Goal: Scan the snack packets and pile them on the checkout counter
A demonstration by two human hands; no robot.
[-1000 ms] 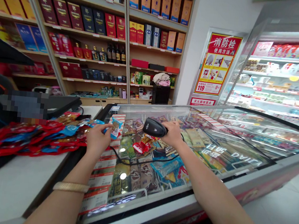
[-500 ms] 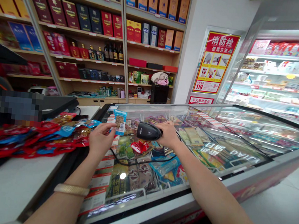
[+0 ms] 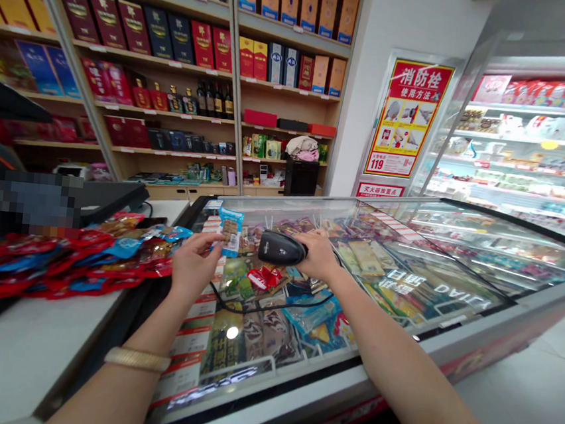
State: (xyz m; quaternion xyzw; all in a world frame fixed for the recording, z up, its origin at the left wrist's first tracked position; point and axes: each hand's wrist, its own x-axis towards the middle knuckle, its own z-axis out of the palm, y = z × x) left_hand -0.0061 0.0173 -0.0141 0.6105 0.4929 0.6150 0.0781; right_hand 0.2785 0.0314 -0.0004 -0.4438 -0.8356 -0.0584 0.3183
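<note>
Blue packet (brownish centre).

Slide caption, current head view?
Left hand holds a blue packet, right hand a black scanner, above a glass-topped case.

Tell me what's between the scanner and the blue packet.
In the head view, an open gap separates the scanner from the blue packet; wrapped goods show behind it, under freezer glass.

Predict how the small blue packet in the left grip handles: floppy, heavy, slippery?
The blue packet probably stays fairly flat: no obvious sag shows beyond the pinched edge. Likely light: the left grip holds only an edge. It looks plastic-wrapped, so may be slippery.
</note>
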